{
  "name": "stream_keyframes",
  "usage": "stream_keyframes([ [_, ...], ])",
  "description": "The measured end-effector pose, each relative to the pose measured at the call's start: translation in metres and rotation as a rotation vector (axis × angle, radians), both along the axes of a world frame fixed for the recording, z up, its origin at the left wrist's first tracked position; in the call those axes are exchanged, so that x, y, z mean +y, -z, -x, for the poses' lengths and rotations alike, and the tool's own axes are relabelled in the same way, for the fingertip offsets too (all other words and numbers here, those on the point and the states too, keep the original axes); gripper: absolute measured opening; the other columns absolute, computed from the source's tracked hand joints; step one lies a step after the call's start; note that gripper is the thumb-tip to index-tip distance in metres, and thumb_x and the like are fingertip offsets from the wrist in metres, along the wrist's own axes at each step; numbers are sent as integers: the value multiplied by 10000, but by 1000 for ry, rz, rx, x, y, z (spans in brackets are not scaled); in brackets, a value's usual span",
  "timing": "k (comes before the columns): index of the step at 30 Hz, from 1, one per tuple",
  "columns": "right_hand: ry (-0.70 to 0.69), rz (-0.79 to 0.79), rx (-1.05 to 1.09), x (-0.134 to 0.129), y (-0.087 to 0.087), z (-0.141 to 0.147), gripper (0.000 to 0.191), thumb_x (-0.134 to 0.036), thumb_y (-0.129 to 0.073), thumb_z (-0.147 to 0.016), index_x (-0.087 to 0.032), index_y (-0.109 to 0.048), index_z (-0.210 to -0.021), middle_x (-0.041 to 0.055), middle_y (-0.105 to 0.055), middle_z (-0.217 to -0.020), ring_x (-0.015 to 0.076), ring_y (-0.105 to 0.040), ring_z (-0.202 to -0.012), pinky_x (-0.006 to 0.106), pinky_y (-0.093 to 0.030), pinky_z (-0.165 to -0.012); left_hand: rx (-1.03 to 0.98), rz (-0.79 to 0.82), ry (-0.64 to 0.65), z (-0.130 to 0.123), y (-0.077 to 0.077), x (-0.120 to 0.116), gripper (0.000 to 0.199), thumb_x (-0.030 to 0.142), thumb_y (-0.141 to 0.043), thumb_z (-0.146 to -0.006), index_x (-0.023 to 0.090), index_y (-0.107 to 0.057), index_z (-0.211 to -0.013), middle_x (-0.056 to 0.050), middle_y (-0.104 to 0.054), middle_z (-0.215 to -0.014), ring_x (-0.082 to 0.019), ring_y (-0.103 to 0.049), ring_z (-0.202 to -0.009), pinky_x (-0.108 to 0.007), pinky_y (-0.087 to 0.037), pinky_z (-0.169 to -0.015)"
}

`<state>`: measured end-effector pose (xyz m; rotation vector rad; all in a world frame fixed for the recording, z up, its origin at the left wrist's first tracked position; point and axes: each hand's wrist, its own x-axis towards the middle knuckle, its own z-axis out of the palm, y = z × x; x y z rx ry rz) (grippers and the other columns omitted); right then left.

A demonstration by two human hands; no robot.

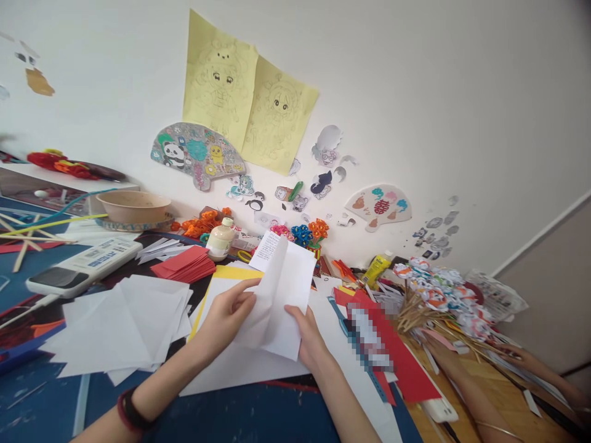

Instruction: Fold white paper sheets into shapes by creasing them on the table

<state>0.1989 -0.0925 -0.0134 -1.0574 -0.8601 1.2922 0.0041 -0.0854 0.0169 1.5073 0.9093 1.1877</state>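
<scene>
A white sheet of paper [290,289] with a fold or crease is held up between both hands. My left hand [233,311] has its fingers curled at the sheet's left side, pinching it. On the right edge, my right hand [307,332] grips the paper, thumb on its front. Below the held sheet lie a larger white sheet [231,372] and a yellow sheet [203,311]. To the left, a fanned pile of white papers [124,323] spreads over the blue table, with a stack of red paper pieces [184,263] behind it.
A glue bottle [220,239], pipe-cleaner flowers [302,235] and a bowl [133,206] stand at the back. A power strip [85,267] lies left. Red sheets [401,363] lie right, near paper flowers on sticks [434,289] and another person's hands [512,354].
</scene>
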Motion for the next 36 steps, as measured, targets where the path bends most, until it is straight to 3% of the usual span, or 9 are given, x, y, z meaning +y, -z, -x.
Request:
stream_keyframes([
  [4,-84,163,162,-1,-4,-10,363,-333,-723,-704,-162,-648,-1016,69,-733,-916,276,-682,-886,369,-533,-751,-271,216,138,12,-14,-1,642,438,-632,-803,230,-440,-1379,-52,-695,-873,-197,-643,-694,-241,-455,-547],
  [8,-224,206,356,-6,-10,-10,332,-295,-783,-646,-132,-670,-912,77,-740,-859,270,-679,-922,369,-503,-845,-423,303,213,21,-19,4,711,384,-709,-751,259,-425,-1391,-83,-691,-1045,-221,-669,-742,-265,-492,-582],
  [12,-332,185,458,-9,-13,-9,395,-319,-764,-685,-90,-672,-994,90,-741,-902,263,-657,-998,367,-475,-914,-455,334,165,26,-16,12,717,396,-716,-739,249,-436,-1383,-92,-688,-1091,-258,-677,-824,-312,-516,-648],
  [17,-299,196,518,-9,-14,-12,336,-279,-730,-723,-99,-675,-1001,78,-745,-911,259,-648,-1026,376,-472,-932,-299,263,41,33,-9,22,648,451,-659,-766,231,-469,-1345,-71,-709,-1021,-248,-668,-840,-293,-489,-644],
  [21,-272,193,504,-10,-15,-11,295,-267,-719,-733,-109,-679,-979,72,-747,-896,263,-658,-1004,391,-475,-931,32,18,-172,36,-1,31,500,446,-550,-833,232,-500,-1282,-49,-706,-981,-253,-650,-888,-332,-475,-717],
  [25,-268,152,475,-10,-14,-9,311,-267,-710,-747,-110,-671,-1013,78,-743,-930,256,-670,-970,389,-472,-935,532,-469,-502,31,3,30,404,337,-482,-887,223,-489,-1275,-88,-617,-1222,-291,-565,-1086,-432,-404,-880],
  [27,-279,147,463,-9,-13,-8,329,-279,-697,-763,-107,-663,-1042,86,-739,-954,257,-669,-971,395,-468,-940,716,-720,-595,27,3,25,370,262,-443,-912,211,-503,-1273,-100,-584,-1282,-296,-533,-1140,-449,-367,-920],
  [32,-299,123,456,-7,-11,-5,393,-298,-657,-804,-111,-624,-1148,106,-723,-1020,276,-638,-1046,435,-454,-954,853,-1186,-472,18,5,6,402,69,-368,-916,190,-538,-1261,-82,-618,-1267,-228,-571,-1118,-394,-343,-962],
  [36,-316,101,457,-7,-12,-3,424,-301,-613,-836,-129,-586,-1223,106,-713,-1058,280,-613,-1090,459,-439,-970,895,-1307,-407,8,10,-4,447,18,-341,-906,163,-530,-1283,-82,-608,-1289,-225,-538,-1189,-404,-307,-1021],
])
